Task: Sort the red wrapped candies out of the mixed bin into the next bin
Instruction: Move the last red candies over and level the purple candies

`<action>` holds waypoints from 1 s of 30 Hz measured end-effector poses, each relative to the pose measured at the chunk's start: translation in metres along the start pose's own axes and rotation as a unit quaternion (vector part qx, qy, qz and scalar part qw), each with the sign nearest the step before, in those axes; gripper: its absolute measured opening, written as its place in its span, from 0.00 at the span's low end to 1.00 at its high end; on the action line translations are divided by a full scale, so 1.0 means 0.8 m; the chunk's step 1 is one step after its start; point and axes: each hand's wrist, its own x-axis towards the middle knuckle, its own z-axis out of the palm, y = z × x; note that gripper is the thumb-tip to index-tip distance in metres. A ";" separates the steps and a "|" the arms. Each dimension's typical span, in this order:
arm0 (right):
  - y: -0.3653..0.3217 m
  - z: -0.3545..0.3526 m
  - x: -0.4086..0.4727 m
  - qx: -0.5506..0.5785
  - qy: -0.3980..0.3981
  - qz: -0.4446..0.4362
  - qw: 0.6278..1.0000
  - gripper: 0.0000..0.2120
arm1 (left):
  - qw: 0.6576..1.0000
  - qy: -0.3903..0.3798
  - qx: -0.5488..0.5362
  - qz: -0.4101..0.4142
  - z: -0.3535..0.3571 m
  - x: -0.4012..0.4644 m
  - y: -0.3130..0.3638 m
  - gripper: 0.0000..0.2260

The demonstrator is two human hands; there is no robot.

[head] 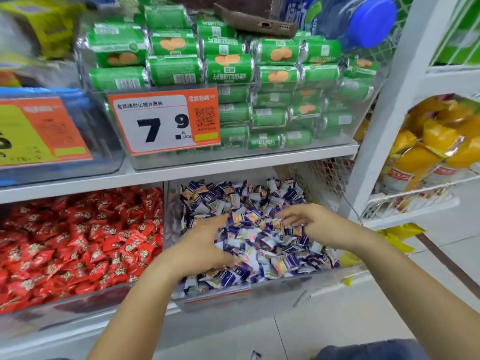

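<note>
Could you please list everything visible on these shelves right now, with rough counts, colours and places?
purple-and-white candies: many, heaped in the clear right-hand bin, lower shelf
red candies: many, filling the left bin, lower shelf
green packs: many, stacked in a clear bin, upper shelf
price tag: one, orange and white, reading 7.9
yellow bags: several, white wire rack at right
blue-capped bottle: one, top right
left hand: fingers buried among the purple candies
right hand: fingers spread on the same heap
</note>
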 end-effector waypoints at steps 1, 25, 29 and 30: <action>0.007 -0.001 -0.006 -0.010 0.013 0.012 1.000 0.29 | 0.999 0.025 0.034 -0.004 -0.002 -0.005 -0.001 0.36; -0.049 0.064 0.106 0.126 -0.095 0.117 0.980 0.32 | 0.978 0.184 0.082 -0.057 0.081 -0.011 -0.013 0.26; -0.054 0.055 0.076 0.188 -0.077 0.097 0.974 0.36 | 0.975 0.217 0.016 -0.050 0.077 -0.013 -0.010 0.25; -0.054 0.054 0.066 0.180 -0.078 0.086 0.977 0.36 | 0.971 0.233 -0.004 -0.049 0.076 -0.014 -0.009 0.25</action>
